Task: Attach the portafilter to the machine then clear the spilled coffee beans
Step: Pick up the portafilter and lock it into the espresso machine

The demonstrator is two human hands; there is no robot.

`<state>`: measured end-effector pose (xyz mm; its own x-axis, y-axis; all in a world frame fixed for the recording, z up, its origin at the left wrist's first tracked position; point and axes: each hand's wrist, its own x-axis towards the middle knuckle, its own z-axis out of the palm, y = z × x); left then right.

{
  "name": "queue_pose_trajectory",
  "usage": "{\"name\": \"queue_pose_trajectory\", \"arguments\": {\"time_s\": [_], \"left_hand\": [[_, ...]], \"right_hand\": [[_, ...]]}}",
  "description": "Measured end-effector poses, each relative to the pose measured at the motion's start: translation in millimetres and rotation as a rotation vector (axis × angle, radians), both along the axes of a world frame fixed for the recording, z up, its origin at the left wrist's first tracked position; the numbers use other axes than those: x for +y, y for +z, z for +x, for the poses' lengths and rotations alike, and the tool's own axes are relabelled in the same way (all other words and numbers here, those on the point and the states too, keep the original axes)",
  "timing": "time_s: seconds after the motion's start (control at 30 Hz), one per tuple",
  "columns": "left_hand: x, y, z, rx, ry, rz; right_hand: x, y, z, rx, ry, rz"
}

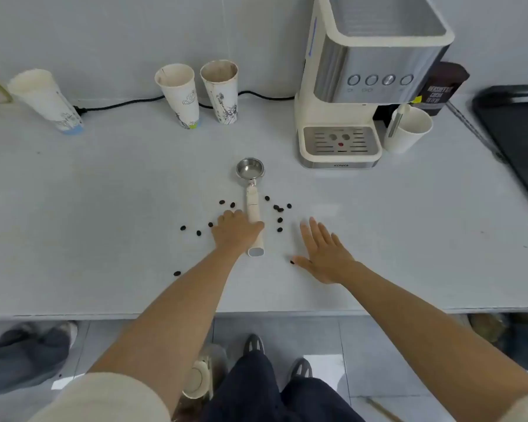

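The portafilter [252,205] lies flat on the white table [104,184], its steel basket pointing away from me and its cream handle toward me. My left hand [235,229] rests on the handle's near part, fingers curled over it. My right hand [323,251] lies flat and open on the table to the right, thumb beside one bean. Several dark coffee beans [278,208] are scattered on both sides of the handle. The cream and steel coffee machine [363,86] stands at the back right.
Three paper cups [182,95] stand upside down along the back wall, with a black power cable behind them. A white cup [409,129] sits right of the machine, a dark bag behind it, a black tray [518,135] at far right. Another person's legs show lower left.
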<state>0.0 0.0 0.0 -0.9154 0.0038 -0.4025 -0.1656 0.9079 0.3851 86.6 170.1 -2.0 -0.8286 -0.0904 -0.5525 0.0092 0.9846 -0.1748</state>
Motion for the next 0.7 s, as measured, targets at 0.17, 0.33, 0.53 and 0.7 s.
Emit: {"name": "queue_pose_trajectory", "arguments": {"time_s": [0.17, 0.33, 0.53, 0.7], "left_hand": [[11.5, -5.1, -10.6, -0.014, 0.057, -0.008], [17.8, -7.9, -21.2, -0.041, 0.071, -0.066], [10.7, -3.5, -20.1, -0.056, 0.177, 0.045], [-1.7, 11.5, -27.2, -0.069, 0.160, 0.064]], "right_hand": [[0.5, -18.4, 3.8, -0.042, 0.032, 0.044], [0.8, -27.8, 7.9, 0.015, 0.050, 0.057], [2.6, -32.0, 9.3, 0.024, 0.044, 0.048], [2.3, -25.1, 6.6, -0.010, 0.057, 0.056]]}}
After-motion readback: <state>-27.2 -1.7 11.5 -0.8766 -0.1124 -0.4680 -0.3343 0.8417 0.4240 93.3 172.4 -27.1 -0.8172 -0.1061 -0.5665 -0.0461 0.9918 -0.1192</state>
